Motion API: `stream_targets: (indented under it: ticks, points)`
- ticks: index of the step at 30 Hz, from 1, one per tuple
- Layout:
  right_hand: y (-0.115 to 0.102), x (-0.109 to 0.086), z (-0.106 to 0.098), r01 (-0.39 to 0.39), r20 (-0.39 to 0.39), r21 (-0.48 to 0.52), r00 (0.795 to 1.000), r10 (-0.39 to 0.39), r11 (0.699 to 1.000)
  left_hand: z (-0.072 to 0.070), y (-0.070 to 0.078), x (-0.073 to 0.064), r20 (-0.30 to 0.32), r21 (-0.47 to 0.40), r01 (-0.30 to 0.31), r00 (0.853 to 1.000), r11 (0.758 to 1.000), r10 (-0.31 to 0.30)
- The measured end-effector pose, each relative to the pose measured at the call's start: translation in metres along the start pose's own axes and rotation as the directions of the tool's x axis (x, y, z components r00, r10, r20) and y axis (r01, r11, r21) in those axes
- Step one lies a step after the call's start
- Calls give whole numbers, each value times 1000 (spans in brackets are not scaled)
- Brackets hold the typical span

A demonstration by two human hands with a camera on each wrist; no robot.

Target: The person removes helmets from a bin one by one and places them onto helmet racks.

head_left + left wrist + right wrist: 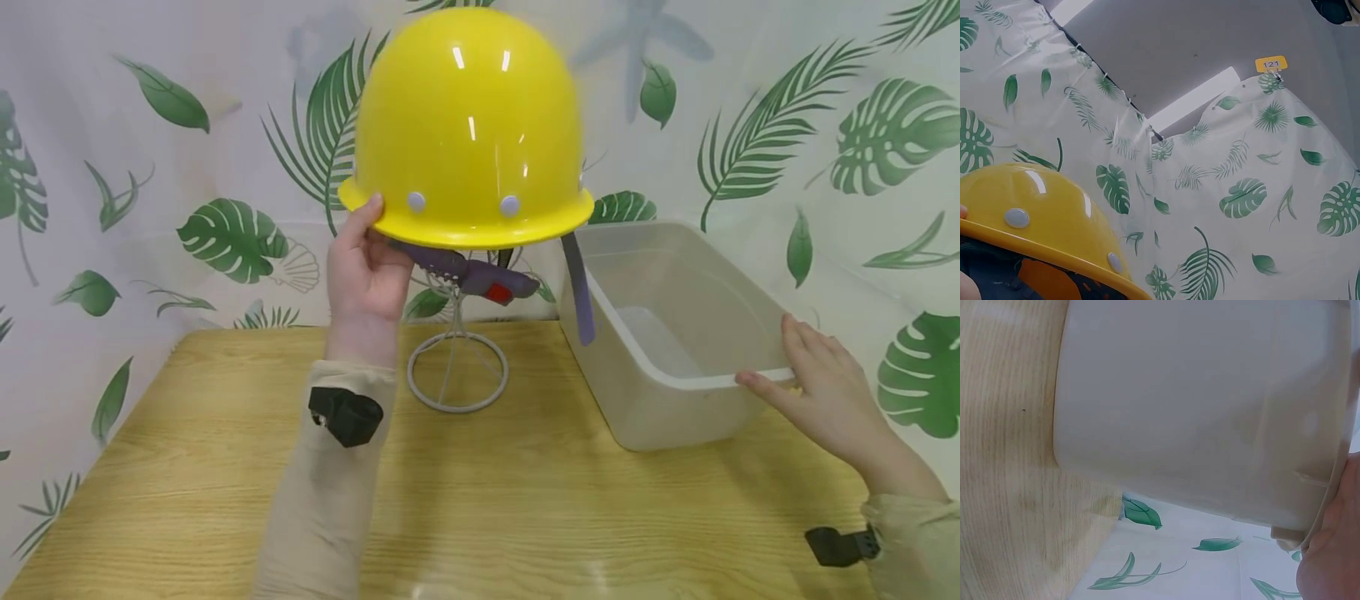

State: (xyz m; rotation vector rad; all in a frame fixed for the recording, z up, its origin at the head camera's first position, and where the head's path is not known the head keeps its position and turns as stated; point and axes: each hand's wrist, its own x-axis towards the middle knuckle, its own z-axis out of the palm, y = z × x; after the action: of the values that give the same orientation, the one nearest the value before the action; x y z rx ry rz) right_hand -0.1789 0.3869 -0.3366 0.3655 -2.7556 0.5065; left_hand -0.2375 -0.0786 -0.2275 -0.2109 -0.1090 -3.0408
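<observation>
My left hand (372, 271) pinches the brim of a yellow hard hat (468, 125), thumb on the outer edge and fingers underneath. A purple-grey headband with a red patch (498, 292) shows below the brim, and a strap (579, 287) hangs down at the right. In the left wrist view the hard hat (1041, 200) fills the lower left corner. Behind and below it is a white wire stand (457, 408), its top hidden by the hat. My right hand (832, 396) rests with extended fingers on the near right corner of a whitish plastic bin (682, 417).
The bin stands at the back right of the wooden table (480, 508), close to a leaf-printed curtain (240, 158). This curtain rises behind the table and along its sides. A yellow number tag (1271, 64) is clipped to its upper edge.
</observation>
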Motion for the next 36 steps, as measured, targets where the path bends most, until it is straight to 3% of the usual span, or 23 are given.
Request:
stream_targets:
  ticks: [19,25,36]
  points:
    - [-5,0,0,5,-12,-16,1000,-5,1000,-53,1,-4,-112,99,6,994,995,5]
    - [-5,0,1,2,-10,-10,1000,-2,1000,-65,0,-6,-83,121,8,997,993,2]
    - [-6,-1,-1,-3,-3,-5,1000,3,1000,-72,0,-6,-57,134,26,998,991,-19]
